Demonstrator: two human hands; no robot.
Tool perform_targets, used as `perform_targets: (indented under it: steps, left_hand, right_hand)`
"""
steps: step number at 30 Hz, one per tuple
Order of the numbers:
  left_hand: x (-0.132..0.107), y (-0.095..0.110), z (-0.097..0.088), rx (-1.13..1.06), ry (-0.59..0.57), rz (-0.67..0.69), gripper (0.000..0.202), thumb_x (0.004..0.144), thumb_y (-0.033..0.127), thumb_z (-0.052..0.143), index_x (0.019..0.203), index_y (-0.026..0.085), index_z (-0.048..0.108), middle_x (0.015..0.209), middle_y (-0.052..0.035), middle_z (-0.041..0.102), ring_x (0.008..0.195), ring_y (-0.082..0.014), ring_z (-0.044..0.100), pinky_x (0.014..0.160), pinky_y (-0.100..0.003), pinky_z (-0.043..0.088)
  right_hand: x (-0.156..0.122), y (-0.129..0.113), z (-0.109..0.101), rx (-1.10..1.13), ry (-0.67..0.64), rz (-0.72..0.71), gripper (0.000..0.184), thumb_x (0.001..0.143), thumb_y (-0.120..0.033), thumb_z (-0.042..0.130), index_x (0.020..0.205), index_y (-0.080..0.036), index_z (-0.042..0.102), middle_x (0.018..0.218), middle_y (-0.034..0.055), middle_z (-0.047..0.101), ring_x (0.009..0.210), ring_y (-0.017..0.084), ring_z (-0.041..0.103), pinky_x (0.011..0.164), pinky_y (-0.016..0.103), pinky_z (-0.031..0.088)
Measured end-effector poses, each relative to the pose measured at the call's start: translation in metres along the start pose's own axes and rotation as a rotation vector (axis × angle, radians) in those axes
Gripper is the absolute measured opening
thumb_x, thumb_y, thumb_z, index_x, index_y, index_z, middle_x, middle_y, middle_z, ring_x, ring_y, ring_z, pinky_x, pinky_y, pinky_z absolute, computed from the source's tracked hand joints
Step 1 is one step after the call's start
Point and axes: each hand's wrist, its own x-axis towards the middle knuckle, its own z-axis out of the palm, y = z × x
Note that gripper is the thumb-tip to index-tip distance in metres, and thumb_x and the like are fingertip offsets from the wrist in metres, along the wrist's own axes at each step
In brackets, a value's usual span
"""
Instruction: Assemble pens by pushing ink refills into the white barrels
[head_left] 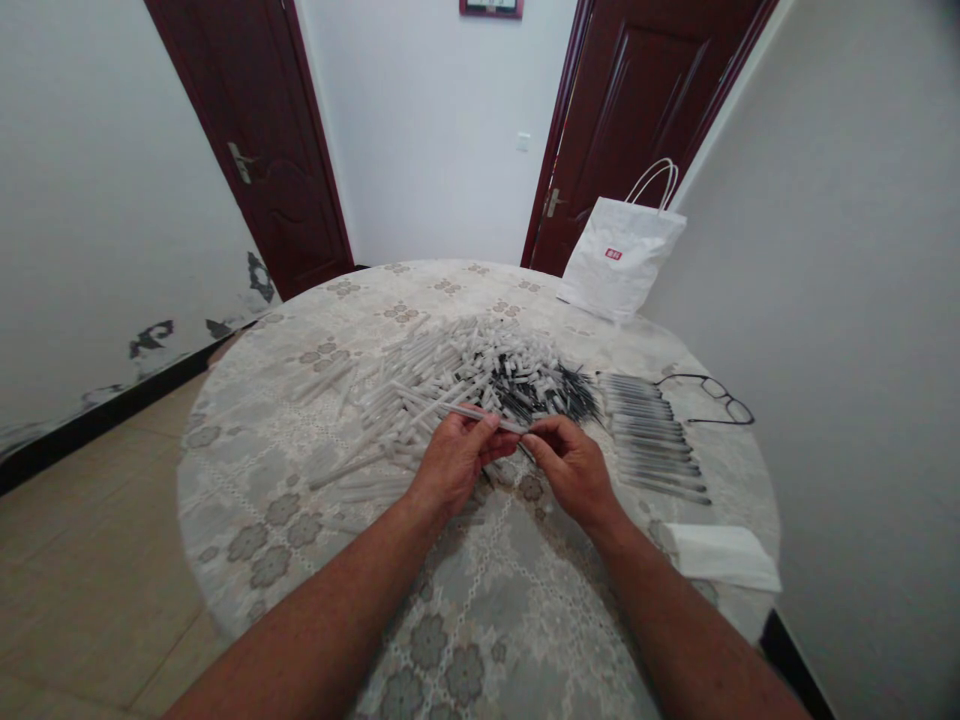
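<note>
My left hand (457, 450) is closed on a slim whitish pen barrel (466, 410), which lies across its fingers and points right. At the barrel's right end, the fingers of my right hand (574, 465) are pinched together; what sits between them is too small to make out. Just beyond both hands spreads a heap of loose whitish pen barrels (405, 375), with short white pen caps (510, 345) on its far side. Thin black pen refills (574, 392) lie in a bunch on the heap's right side.
To the right, a row of finished-looking pens (652, 435) lies side by side near eyeglasses (724, 398). A folded white cloth or paper (724, 557) rests by the right edge. A white paper bag (626, 255) stands at the back of the round table (457, 640) with its patterned cover.
</note>
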Motion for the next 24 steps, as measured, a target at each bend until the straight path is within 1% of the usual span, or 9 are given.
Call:
perform_targets:
  steps: [4, 8, 10, 11, 13, 15, 18, 19, 24]
  left_hand:
    - [-0.0003, -0.0019, -0.0008, 0.029, -0.010, -0.019, 0.032, 0.080, 0.033, 0.079, 0.094, 0.018, 0.056, 0.086, -0.0064, 0.075, 0.077, -0.0198, 0.075, 0.080, -0.036, 0.060]
    - [-0.0011, -0.0021, -0.0003, 0.038, -0.024, -0.030, 0.032, 0.080, 0.034, 0.079, 0.094, 0.017, 0.056, 0.086, -0.0080, 0.076, 0.075, -0.0197, 0.075, 0.079, -0.035, 0.060]
    - [-0.0011, -0.0013, 0.0000, 0.030, -0.019, -0.026, 0.032, 0.080, 0.034, 0.080, 0.093, 0.017, 0.057, 0.085, -0.0077, 0.075, 0.075, -0.0196, 0.075, 0.078, -0.035, 0.060]
    - [-0.0009, -0.0009, 0.0000, 0.024, -0.014, -0.020, 0.032, 0.079, 0.034, 0.080, 0.093, 0.017, 0.057, 0.084, -0.0071, 0.075, 0.075, -0.0195, 0.075, 0.078, -0.035, 0.060]
    - [-0.0003, -0.0002, -0.0002, 0.010, -0.007, -0.006, 0.031, 0.079, 0.033, 0.080, 0.092, 0.017, 0.057, 0.084, -0.0057, 0.074, 0.076, -0.0193, 0.074, 0.079, -0.035, 0.060]
    - [0.0000, 0.0000, -0.0006, 0.002, -0.009, -0.001, 0.032, 0.078, 0.031, 0.081, 0.093, 0.017, 0.057, 0.085, -0.0051, 0.074, 0.077, -0.0194, 0.074, 0.081, -0.036, 0.060]
    - [-0.0005, -0.0002, -0.0006, 0.008, -0.018, -0.019, 0.032, 0.079, 0.032, 0.080, 0.093, 0.017, 0.056, 0.085, -0.0060, 0.074, 0.076, -0.0196, 0.074, 0.081, -0.037, 0.059]
    - [-0.0008, -0.0003, -0.0004, 0.012, -0.019, -0.025, 0.032, 0.079, 0.032, 0.080, 0.093, 0.017, 0.056, 0.085, -0.0065, 0.074, 0.075, -0.0195, 0.074, 0.080, -0.036, 0.059]
    - [-0.0012, -0.0015, 0.0001, 0.036, -0.030, -0.036, 0.032, 0.080, 0.033, 0.079, 0.093, 0.017, 0.056, 0.087, -0.0087, 0.076, 0.073, -0.0194, 0.074, 0.078, -0.036, 0.060]
  right_hand:
    - [-0.0014, 0.0000, -0.0021, -0.096, -0.049, -0.052, 0.029, 0.098, -0.042, 0.053, 0.082, -0.021, 0.063, 0.069, -0.0011, 0.059, 0.064, 0.014, 0.053, 0.061, 0.026, 0.039]
    - [-0.0031, 0.0016, -0.0024, -0.077, -0.100, -0.045, 0.042, 0.104, -0.043, 0.040, 0.073, -0.021, 0.057, 0.069, 0.0004, 0.059, 0.068, 0.015, 0.056, 0.063, 0.026, 0.040]
    - [-0.0038, 0.0015, -0.0024, -0.050, -0.106, -0.053, 0.039, 0.104, -0.043, 0.038, 0.078, -0.021, 0.058, 0.072, 0.0007, 0.061, 0.069, 0.015, 0.058, 0.064, 0.026, 0.041]
    - [-0.0041, 0.0012, -0.0023, -0.038, -0.099, -0.063, 0.034, 0.104, -0.042, 0.040, 0.084, -0.021, 0.059, 0.076, 0.0009, 0.062, 0.071, 0.016, 0.058, 0.065, 0.026, 0.042]
    - [-0.0046, 0.0004, -0.0019, -0.030, -0.074, -0.086, 0.021, 0.100, -0.039, 0.049, 0.100, -0.021, 0.059, 0.083, 0.0009, 0.063, 0.072, 0.016, 0.059, 0.067, 0.026, 0.043]
    - [-0.0048, -0.0005, -0.0014, -0.059, -0.051, -0.110, 0.019, 0.095, -0.036, 0.057, 0.107, -0.021, 0.057, 0.084, 0.0001, 0.062, 0.070, 0.015, 0.057, 0.066, 0.027, 0.043]
    - [-0.0044, -0.0017, -0.0012, -0.145, -0.053, -0.154, 0.013, 0.096, -0.033, 0.055, 0.099, -0.021, 0.059, 0.079, -0.0006, 0.058, 0.069, 0.015, 0.054, 0.066, 0.027, 0.040]
    - [-0.0040, -0.0020, -0.0013, -0.164, -0.062, -0.168, 0.015, 0.098, -0.033, 0.052, 0.093, -0.021, 0.059, 0.078, -0.0004, 0.057, 0.069, 0.015, 0.053, 0.066, 0.027, 0.039]
    - [-0.0028, -0.0008, -0.0021, -0.154, -0.124, -0.152, 0.039, 0.104, -0.036, 0.039, 0.072, -0.021, 0.055, 0.069, 0.0003, 0.056, 0.067, 0.015, 0.053, 0.063, 0.027, 0.037]
